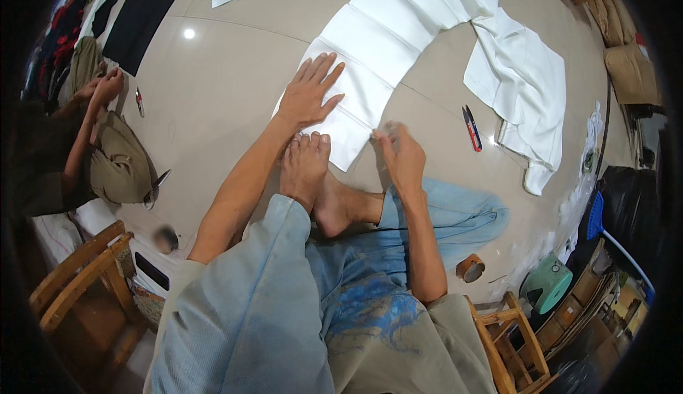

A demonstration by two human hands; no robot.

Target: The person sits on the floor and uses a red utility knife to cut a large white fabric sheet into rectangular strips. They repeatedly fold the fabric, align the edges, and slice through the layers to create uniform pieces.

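A long strip of white fabric (384, 28), crossed by creases or seams, curves over the tiled floor. My left hand (308, 92) lies spread on its near end, fingers apart. My right hand (400, 153) is curled at that end's right edge, thumb and finger close together; the fingertips are partly blurred and what they hold is unclear. My bare foot (306, 166) sits at the strip's near edge. Red-handled thread snips (472, 131) lie to the right, beside a crumpled white fabric pile (530, 84).
A co-worker's hands (107, 88) and olive cloth (117, 156) are at left, near black fabric (149, 10). Wooden chairs (75, 273) stand at lower left and right. A brown roll (469, 268), green stool (546, 284) and blue broom (596, 215) are at right.
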